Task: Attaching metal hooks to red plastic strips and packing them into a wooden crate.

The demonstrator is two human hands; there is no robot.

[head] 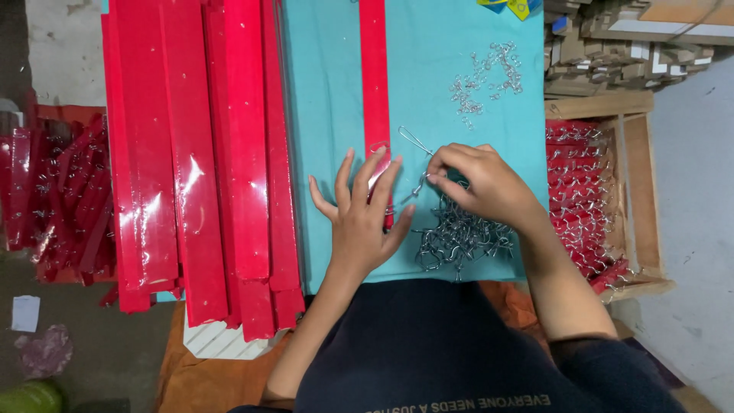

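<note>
stack of long red strips fills left of teal table; small heap of metal rings far right; wooden crate of finished red pieces beside table. pile of wire hooks under right wrist. left hand flat, fingers spread, pressing single red strip. right hand pinched closed on wire hook at strip's edge.

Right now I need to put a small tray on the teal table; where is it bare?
Bare teal table lies between the stacked red strips and the single red strip. It is crowded near the hook pile, small rings and both hands.
</note>
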